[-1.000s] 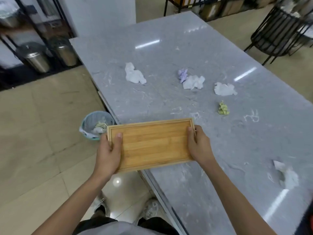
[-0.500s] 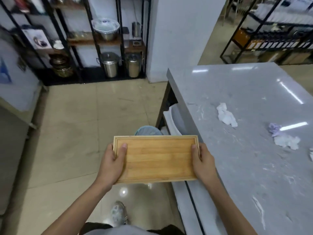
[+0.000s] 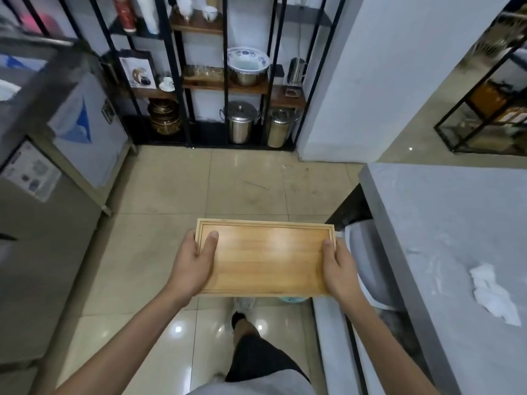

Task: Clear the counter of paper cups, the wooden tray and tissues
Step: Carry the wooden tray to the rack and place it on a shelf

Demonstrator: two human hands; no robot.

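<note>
A commercial kitchen or café back room: at 12 o'clock a black shelf rack (image 3: pixel 225 81) holds steel pots (image 3: pixel 241 122), a bowl (image 3: pixel 247 64) and cups; a steel cabinet (image 3: pixel 42 166) stands at 9, a grey stone counter (image 3: pixel 456 223) at 3, over a tiled floor (image 3: pixel 176 201).

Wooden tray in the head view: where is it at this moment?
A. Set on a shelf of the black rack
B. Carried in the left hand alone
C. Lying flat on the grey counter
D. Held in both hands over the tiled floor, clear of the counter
D. The wooden tray is gripped at its short ends by the left hand and right hand, with floor tiles beneath it and the counter off to the right.
</note>
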